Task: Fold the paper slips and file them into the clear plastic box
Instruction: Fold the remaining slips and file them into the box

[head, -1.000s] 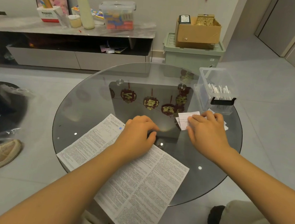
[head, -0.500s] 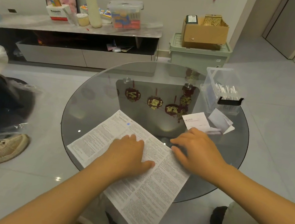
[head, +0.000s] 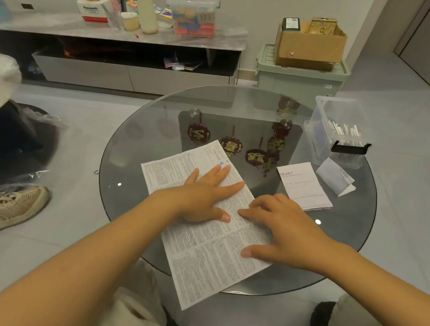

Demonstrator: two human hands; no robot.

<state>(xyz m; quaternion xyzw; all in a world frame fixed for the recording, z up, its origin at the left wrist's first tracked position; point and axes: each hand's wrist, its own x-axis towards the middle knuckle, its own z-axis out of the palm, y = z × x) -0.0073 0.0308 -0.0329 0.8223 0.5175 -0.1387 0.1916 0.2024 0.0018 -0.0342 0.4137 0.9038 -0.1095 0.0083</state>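
Observation:
A large printed paper sheet (head: 207, 245) lies unfolded on the round glass table (head: 140, 154), its near end hanging over the table's edge. My left hand (head: 204, 196) presses flat on the sheet's upper half, fingers straight. My right hand (head: 281, 232) rests on the sheet's right side, its fingertips touching the paper. A smaller white slip (head: 305, 186) and a folded slip (head: 337, 176) lie to the right. The clear plastic box (head: 338, 131) stands at the table's right rim with several folded slips standing inside it.
Red ornaments (head: 237, 146) show beneath the glass. Behind stand a low TV cabinet (head: 114, 52) with assorted items, and a green bin (head: 301, 76) bearing a cardboard box (head: 310, 43). Another person's shoe (head: 4, 211) is on the floor at left.
My right hand left the small slips and came down onto the large sheet. My left hand slid up the sheet and flattened. The sheet shifted further onto the table.

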